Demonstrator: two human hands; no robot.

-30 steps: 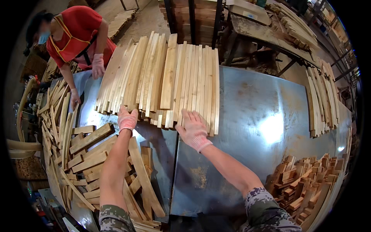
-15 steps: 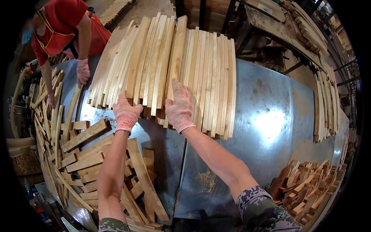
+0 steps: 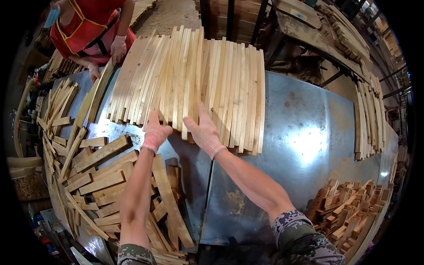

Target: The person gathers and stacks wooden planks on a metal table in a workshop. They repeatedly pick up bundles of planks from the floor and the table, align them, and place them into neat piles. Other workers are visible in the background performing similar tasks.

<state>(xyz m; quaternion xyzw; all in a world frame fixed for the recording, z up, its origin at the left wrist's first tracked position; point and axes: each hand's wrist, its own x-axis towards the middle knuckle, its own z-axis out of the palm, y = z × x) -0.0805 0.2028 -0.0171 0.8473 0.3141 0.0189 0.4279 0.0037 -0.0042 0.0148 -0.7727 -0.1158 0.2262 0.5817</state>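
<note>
I'm watching remotely: L hand (image 3: 156, 131) and R hand (image 3: 204, 132), gloved, apart from each other, fingers spread on near ends of 1 slat stack (image 3: 190, 84), metal table's (image 3: 287, 110) far side. Slats prob. stiff, light singly, heavy together; I'd take hold at both flanks of its raised middle. Count: slats too many to tally; 1 board pile (image 3: 102, 181), table's L; 1 slat bundle (image 3: 368, 123), table's R edge; 1 offcut heap (image 3: 349, 210), table's near R; 1 co-worker (image 3: 88, 33), table's far L.

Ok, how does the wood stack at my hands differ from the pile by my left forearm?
The stack is neatly lined up, its strips side by side; the pile lies jumbled at many angles. The stack looks fairly uniform in length; the pile mixes short and long pieces. Both are wooden.
</note>
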